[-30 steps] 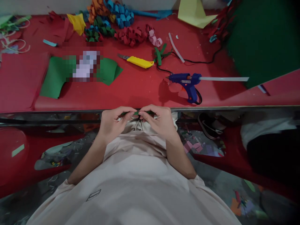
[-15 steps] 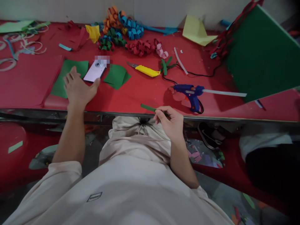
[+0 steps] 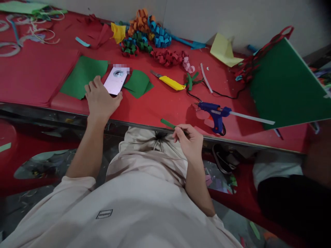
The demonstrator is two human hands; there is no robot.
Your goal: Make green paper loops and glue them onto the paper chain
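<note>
My left hand (image 3: 102, 100) is spread at the near end of a lit phone (image 3: 116, 80), its fingers apart and holding nothing. Under and beyond its fingertips lies a green paper sheet (image 3: 85, 74); smaller green pieces (image 3: 139, 83) are right of the phone. Above the table's front edge, my right hand (image 3: 188, 139) pinches a narrow green paper strip (image 3: 167, 123). A yellow cutter (image 3: 172, 83) with its blade out lies farther back. The blue glue gun (image 3: 216, 113), a glue stick in its rear, rests to the right of my right hand.
Curled paper chains (image 3: 165, 57) lie along the back of the red table (image 3: 155, 106). Red sheets (image 3: 36, 74) are stacked at the left. A large green board (image 3: 289, 86) leans at the right, with a person's dark clothing (image 3: 287, 203) below. A black cord runs behind the glue gun.
The view has turned and tilted a little. My left hand has moved nearer the phone, off the middle of the green sheet. My right hand keeps its pinch on the strip.
</note>
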